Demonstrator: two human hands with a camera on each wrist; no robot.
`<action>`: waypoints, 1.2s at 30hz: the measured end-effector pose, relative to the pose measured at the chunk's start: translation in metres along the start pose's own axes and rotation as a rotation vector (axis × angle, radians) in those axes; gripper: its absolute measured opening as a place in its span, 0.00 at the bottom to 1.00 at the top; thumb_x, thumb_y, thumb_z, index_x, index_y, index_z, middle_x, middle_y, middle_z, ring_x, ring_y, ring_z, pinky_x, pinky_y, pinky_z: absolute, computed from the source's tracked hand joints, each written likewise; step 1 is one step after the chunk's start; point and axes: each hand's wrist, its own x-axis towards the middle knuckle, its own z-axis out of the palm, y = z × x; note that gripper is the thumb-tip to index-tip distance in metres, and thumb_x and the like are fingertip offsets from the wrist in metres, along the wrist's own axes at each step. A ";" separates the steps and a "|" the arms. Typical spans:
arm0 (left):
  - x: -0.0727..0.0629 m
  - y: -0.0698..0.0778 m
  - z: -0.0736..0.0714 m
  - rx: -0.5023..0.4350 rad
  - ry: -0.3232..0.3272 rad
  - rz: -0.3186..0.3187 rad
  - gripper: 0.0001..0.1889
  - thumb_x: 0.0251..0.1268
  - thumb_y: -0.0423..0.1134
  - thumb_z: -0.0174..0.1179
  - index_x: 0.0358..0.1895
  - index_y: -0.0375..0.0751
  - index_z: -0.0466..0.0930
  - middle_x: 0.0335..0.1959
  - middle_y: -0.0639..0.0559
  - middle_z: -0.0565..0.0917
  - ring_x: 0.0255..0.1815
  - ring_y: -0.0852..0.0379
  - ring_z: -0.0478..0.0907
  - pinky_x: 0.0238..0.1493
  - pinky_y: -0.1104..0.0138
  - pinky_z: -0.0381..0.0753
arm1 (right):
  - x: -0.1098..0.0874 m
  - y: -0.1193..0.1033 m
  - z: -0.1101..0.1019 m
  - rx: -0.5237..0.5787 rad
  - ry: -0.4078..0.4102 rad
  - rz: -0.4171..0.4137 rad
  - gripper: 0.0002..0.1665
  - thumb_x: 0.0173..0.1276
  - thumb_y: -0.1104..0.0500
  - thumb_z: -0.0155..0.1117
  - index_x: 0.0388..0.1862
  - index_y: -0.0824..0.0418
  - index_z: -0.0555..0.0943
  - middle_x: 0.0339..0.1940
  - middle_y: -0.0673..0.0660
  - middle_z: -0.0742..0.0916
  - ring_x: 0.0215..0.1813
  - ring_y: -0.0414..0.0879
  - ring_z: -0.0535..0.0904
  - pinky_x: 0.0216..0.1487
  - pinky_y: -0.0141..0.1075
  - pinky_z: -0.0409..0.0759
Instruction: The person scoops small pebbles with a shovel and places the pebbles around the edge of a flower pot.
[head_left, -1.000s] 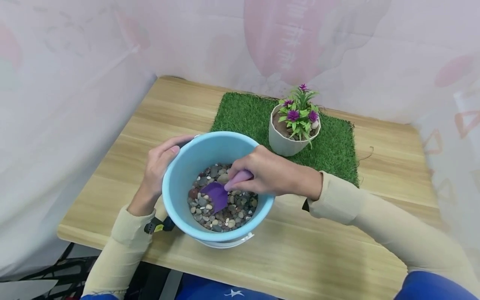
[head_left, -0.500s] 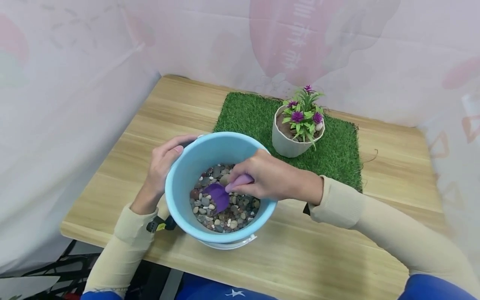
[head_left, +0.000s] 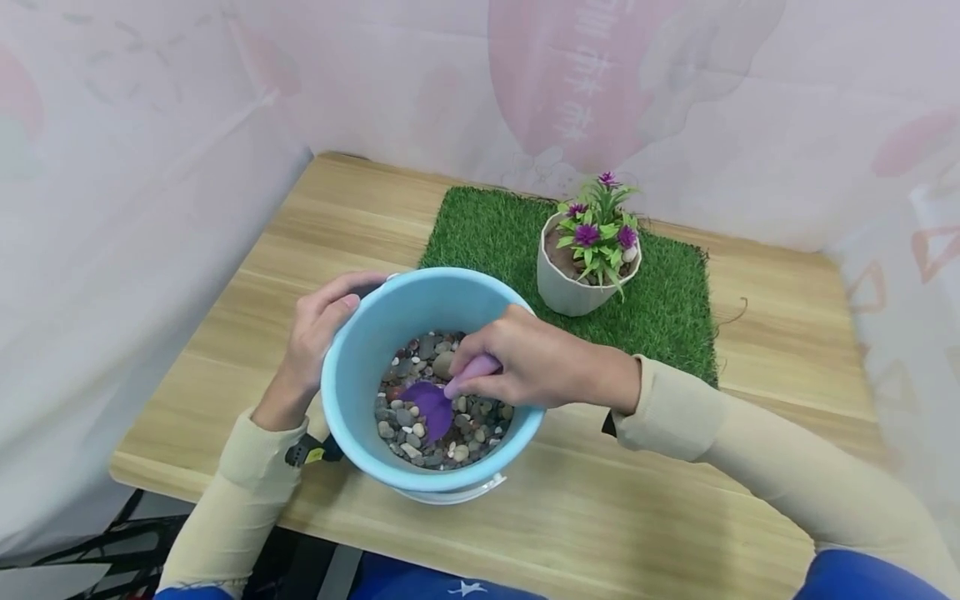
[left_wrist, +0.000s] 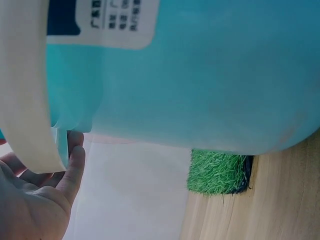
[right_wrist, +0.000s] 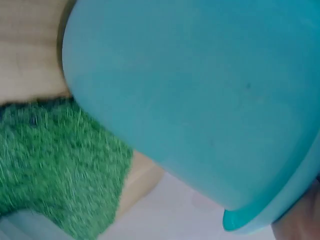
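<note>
Left grip on labelled bucket

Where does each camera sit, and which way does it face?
Head: on the head, facing forward and down into the blue bucket; left grip, right grip and sleeves show.
Left wrist: worn there, facing the bucket's labelled side; left grip shows.
Right wrist: worn there, facing its outer wall; skin at lower right.
Both wrist views share bucket and artificial grass mat.

A purple scoop tilts among pebbles inside a blue bucket.
</note>
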 end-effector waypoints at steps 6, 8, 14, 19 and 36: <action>0.000 0.000 0.001 -0.033 -0.002 -0.004 0.22 0.82 0.36 0.44 0.63 0.26 0.82 0.57 0.55 0.90 0.53 0.58 0.89 0.49 0.70 0.91 | -0.003 0.004 -0.002 0.018 0.073 -0.010 0.05 0.69 0.59 0.76 0.41 0.58 0.93 0.38 0.47 0.95 0.40 0.29 0.90 0.51 0.30 0.89; 0.000 0.000 0.001 -0.035 -0.005 -0.001 0.22 0.82 0.36 0.44 0.64 0.26 0.81 0.58 0.56 0.90 0.53 0.58 0.89 0.49 0.69 0.91 | -0.005 0.005 -0.005 0.025 0.103 -0.004 0.03 0.69 0.58 0.77 0.40 0.56 0.93 0.38 0.45 0.94 0.41 0.29 0.89 0.50 0.31 0.89; 0.001 -0.001 0.000 -0.035 -0.006 0.019 0.22 0.82 0.35 0.43 0.63 0.24 0.81 0.57 0.58 0.90 0.52 0.60 0.89 0.48 0.70 0.91 | -0.003 0.004 -0.005 0.018 0.120 0.006 0.04 0.69 0.59 0.76 0.40 0.57 0.92 0.40 0.48 0.95 0.44 0.33 0.90 0.54 0.34 0.89; -0.001 0.000 0.001 -0.031 0.009 0.017 0.22 0.82 0.35 0.43 0.63 0.25 0.81 0.57 0.57 0.90 0.52 0.59 0.89 0.49 0.70 0.91 | -0.001 0.004 -0.006 0.025 0.124 0.034 0.04 0.69 0.58 0.77 0.40 0.55 0.92 0.40 0.46 0.95 0.44 0.33 0.90 0.53 0.34 0.89; -0.004 -0.001 0.001 -0.078 -0.015 0.014 0.22 0.82 0.35 0.43 0.64 0.25 0.80 0.57 0.55 0.90 0.51 0.57 0.90 0.48 0.66 0.92 | -0.031 0.014 -0.021 0.236 0.255 0.157 0.07 0.67 0.57 0.79 0.43 0.50 0.93 0.38 0.48 0.94 0.33 0.48 0.90 0.34 0.39 0.92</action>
